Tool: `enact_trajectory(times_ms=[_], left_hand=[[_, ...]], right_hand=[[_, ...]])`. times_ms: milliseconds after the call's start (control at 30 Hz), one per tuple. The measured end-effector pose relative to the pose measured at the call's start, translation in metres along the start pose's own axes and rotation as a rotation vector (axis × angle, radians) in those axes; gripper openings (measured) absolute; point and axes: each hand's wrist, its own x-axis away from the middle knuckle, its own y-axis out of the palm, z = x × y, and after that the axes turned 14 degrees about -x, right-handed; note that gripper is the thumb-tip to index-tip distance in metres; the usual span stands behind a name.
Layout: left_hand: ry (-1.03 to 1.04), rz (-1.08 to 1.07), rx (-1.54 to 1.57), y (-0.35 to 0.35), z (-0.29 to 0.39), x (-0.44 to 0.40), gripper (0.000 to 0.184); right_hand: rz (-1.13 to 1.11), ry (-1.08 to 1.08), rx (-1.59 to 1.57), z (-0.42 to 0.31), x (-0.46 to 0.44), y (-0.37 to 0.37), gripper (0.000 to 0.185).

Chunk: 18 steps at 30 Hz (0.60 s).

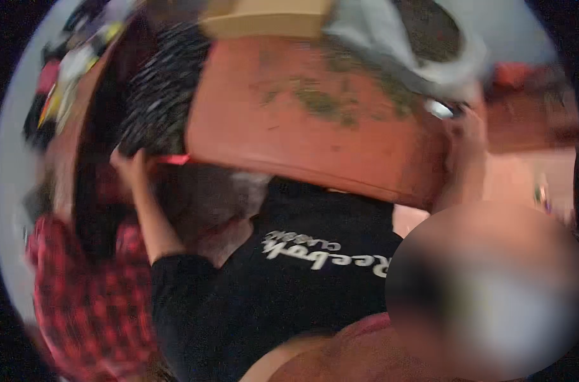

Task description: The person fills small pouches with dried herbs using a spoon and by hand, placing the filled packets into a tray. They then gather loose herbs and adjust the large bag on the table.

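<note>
My left hand [134, 167] reaches out at the left, beside a heap of black, thin-looking pieces [162, 89]. A bright red strip [173, 159] lies just right of its fingers; blur hides whether they touch it. My right hand [469, 130] is over the right side of an orange-red tabletop [238, 114]. Its fingers appear closed around a small shiny, silvery object [440, 109] with a dark end, too smeared to name. Green-brown crumbs or leaf bits [321, 99] are scattered on the tabletop between the hands.
A cardboard box [267, 19] stands at the far edge. A whitish sack [375, 28] with dark contents [433, 28] is at the back right. Red checked cloth [95, 299] shows at the lower left. A blurred round patch [493, 299] covers the lower right.
</note>
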Motion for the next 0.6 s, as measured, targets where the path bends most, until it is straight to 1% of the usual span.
enact_trajectory(times_ms=[33,67,100,133,167,200,233,300,367,433,467,500,533,600], left_hand=[[-0.031,-0.085,0.034,-0.011,0.028,0.008,0.074],[0.151,0.025,-0.129,-0.004,-0.006,-0.010,0.073],[0.313,0.168,-0.305,0.004,-0.041,-0.028,0.073],[0.196,0.178,-0.277,-0.003,0.023,0.000,0.069],[0.482,0.194,-0.255,0.005,-0.032,-0.036,0.059],[0.504,0.133,-0.363,0.006,-0.040,-0.038,0.056],[0.525,0.084,-0.476,0.006,-0.047,-0.045,0.054],[0.506,-0.070,-0.437,0.003,-0.031,-0.040,0.055],[0.451,-0.032,-0.453,0.001,-0.018,-0.023,0.054],[0.444,-0.053,-0.473,0.010,-0.046,-0.032,0.056],[0.439,-0.070,-0.488,0.025,-0.058,-0.041,0.058],[0.466,-0.080,-0.504,0.030,-0.075,-0.046,0.059],[0.492,-0.089,-0.519,0.036,-0.094,-0.052,0.060],[0.500,-0.111,-0.509,0.046,-0.095,-0.055,0.062]], right_hand=[[0.052,0.130,-0.235,0.002,0.002,0.005,0.025],[0.153,0.257,-0.530,0.004,0.002,0.009,0.024],[0.248,0.399,-0.753,0.001,0.003,0.013,0.023],[0.265,0.253,-0.555,0.007,0.005,0.016,0.022],[0.294,0.255,-0.535,0.005,0.006,0.016,0.021],[0.324,0.258,-0.516,0.004,0.007,0.015,0.021],[0.395,0.388,-0.684,-0.010,0.004,0.016,0.023],[0.404,0.486,-0.866,-0.008,0.004,0.019,0.020],[0.430,0.473,-0.901,-0.011,0.007,0.018,0.019],[0.440,0.463,-0.920,-0.014,0.009,0.019,0.019],[0.441,0.468,-0.914,-0.011,0.004,0.025,0.020],[0.446,0.467,-0.909,-0.009,0.003,0.025,0.020],[0.442,0.420,-0.897,-0.002,0.004,0.030,0.021],[0.407,0.436,-0.886,-0.003,0.004,0.028,0.021]])
